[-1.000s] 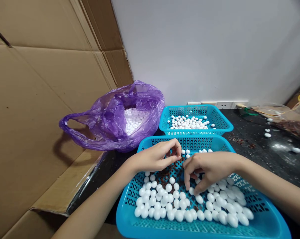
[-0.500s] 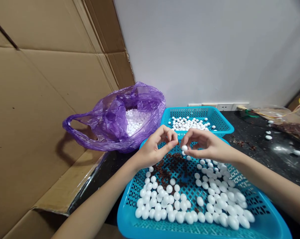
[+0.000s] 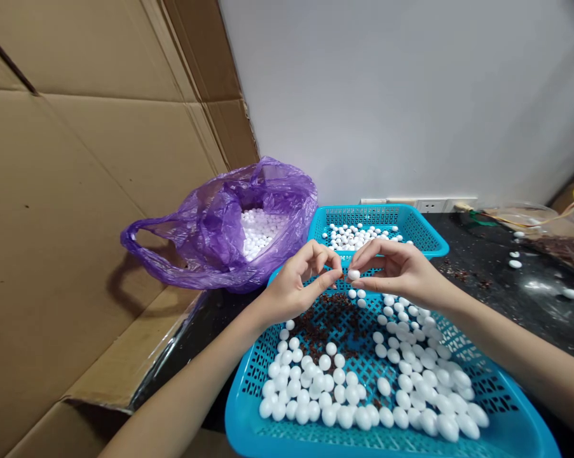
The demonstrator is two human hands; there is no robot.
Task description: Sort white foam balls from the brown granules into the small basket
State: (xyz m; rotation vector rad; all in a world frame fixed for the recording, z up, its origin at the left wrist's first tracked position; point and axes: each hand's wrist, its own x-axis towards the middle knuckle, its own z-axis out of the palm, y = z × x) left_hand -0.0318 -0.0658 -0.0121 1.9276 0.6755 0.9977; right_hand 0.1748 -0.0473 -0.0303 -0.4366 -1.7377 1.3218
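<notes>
Head view: two blue baskets [image 3: 515,439], one purple bag [image 3: 210,235]. Right hand [image 3: 401,273] pinching one white ball [image 3: 353,275]; left hand [image 3: 299,286] fingertips pinched together alongside.

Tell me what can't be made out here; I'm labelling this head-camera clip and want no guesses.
- Left hand: its curled fingers hide whatever they pinch.
- Near blue basket: front rim cut off by the bottom edge.
- Purple bag: folds hide most of its white balls.
- Clear bag at far right: cut off by the edge and blurred.
- Right hand pinches a white ball; details too small.
</notes>
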